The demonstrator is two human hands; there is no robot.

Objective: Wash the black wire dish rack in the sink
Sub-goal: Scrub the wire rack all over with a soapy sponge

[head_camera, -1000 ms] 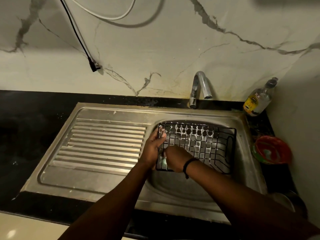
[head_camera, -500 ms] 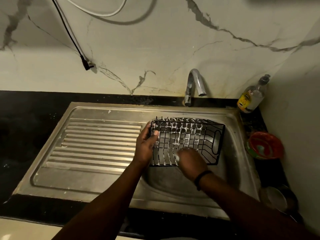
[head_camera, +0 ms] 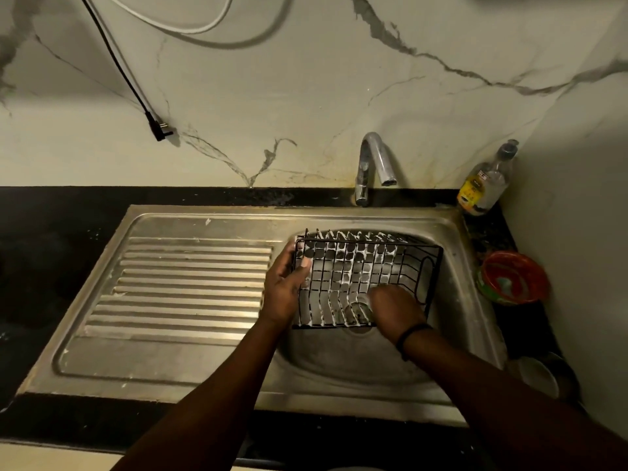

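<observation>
Black wire rack, soapy, tilted over sink basin | left hand grips rack's left edge | right hand on front wires, grip unclear

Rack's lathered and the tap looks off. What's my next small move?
Probably keep scrubbing toward the far right end: the right hand works the near wires of the dish rack, held by the left hand; foam covers most wires, and the tap runs no water.
</observation>
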